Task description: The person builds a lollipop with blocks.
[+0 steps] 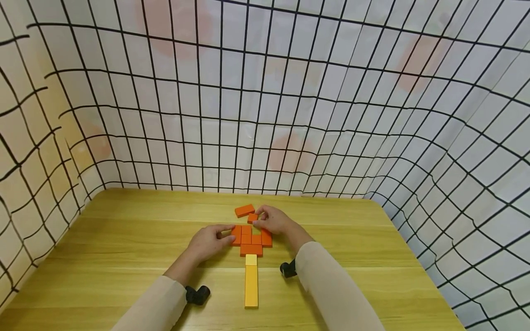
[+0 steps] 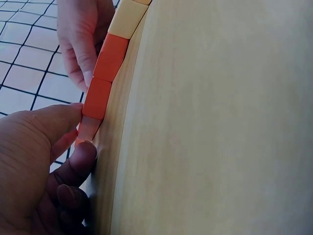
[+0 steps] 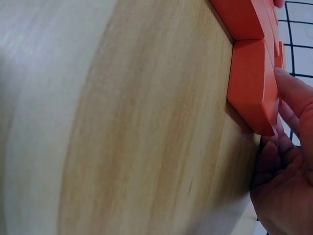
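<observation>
Flat orange blocks (image 1: 251, 250) lie together on the table, with a wood-coloured gap among them toward the upper right. My left hand (image 1: 209, 242) is at their left side, its index finger and thumb touching the outer orange block (image 1: 236, 235). Just beyond the group, my right hand (image 1: 274, 220) pinches a small orange block (image 1: 252, 218) between thumb and index finger. A longer orange block (image 1: 244, 210) lies at an angle behind that one. In the right wrist view, the right thumb and fingers (image 3: 288, 93) appear beyond an orange block (image 3: 249, 78) at the group's near edge.
A pale yellow block (image 1: 251, 260) and a long yellow block (image 1: 251, 287) run in line from the orange group toward me. The wooden table (image 1: 136, 239) ends at a white cloth backdrop with a black grid (image 1: 232, 138). Black wrist cameras (image 1: 198, 295) sit on both arms.
</observation>
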Demonstrator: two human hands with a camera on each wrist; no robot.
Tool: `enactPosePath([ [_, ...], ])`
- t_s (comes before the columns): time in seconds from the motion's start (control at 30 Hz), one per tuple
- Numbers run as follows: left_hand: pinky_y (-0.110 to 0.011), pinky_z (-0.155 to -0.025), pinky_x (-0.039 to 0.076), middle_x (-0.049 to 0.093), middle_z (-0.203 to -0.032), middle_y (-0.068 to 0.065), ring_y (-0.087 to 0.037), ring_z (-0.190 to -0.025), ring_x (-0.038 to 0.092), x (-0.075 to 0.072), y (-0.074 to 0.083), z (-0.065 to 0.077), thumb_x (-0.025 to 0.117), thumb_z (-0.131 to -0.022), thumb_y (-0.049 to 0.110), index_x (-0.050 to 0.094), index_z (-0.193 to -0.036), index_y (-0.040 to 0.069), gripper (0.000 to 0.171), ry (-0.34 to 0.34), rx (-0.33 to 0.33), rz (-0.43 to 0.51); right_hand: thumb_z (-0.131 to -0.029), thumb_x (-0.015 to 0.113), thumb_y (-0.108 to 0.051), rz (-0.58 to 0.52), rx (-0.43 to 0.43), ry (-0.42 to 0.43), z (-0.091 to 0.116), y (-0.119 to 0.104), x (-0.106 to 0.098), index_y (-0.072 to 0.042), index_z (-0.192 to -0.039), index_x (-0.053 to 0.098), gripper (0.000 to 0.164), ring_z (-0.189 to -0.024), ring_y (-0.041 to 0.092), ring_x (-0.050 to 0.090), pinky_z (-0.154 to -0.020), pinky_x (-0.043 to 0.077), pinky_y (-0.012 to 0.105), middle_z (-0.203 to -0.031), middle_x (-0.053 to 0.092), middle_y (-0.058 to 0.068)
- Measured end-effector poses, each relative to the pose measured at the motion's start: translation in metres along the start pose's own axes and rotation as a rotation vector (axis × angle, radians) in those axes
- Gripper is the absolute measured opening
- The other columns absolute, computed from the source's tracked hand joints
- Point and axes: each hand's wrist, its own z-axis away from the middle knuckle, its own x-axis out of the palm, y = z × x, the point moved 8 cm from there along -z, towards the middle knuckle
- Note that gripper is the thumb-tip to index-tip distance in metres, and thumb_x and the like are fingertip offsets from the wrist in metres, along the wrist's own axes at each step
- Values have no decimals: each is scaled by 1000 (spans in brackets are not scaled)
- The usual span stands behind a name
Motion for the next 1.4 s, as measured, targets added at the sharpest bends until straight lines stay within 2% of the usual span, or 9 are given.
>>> enactPosePath([
  [0.33,-31,-69,40,63,-84,1,-16,-76,51,1,0,0,72,-96,36,69,-135,26,41,3,-2,1,-98,69,-34,-17,-2,24,2,2,-4,-15,-119,63,29,-91,19,53,-84,46,34,-102,61,4],
  [0.53,-32,-71,41,66,-89,0,-17,-79,52,1,0,0,71,-96,36,69,-135,26,41,2,-6,-8,-98,69,-37,-66,26,28,2,9,-5,-18,-114,64,25,-93,21,54,-84,46,35,-103,62,4],
  [0.8,-34,-75,44,68,-94,-1,-17,-83,53,1,-1,-1,71,-96,37,68,-136,27,41,1,-12,-20,-99,68,-37,-115,15,20,6,11,-7,-18,-115,64,26,-96,21,55,-88,46,35,-108,63,4],
  [0.97,-34,-76,45,69,-94,0,-17,-84,54,1,-2,-1,71,-96,37,68,-136,27,41,0,-14,-15,-99,68,-37,-113,6,15,7,11,-7,-18,-116,65,26,-97,20,55,-88,46,35,-109,63,4],
  [1.2,-33,-74,44,68,-92,0,-16,-82,54,1,-1,0,71,-96,37,68,-136,27,41,-4,-11,-11,-99,68,-37,-112,7,-5,11,11,-7,-18,-114,65,24,-92,19,53,-81,44,32,-104,61,3],
  [1.4,-32,-72,42,66,-90,0,-16,-81,53,1,-1,0,71,-96,36,68,-136,26,42,-2,-7,-12,-99,68,-35,-109,-10,-25,15,10,-7,-16,-116,65,25,-94,19,53,-84,44,33,-105,61,3],
])
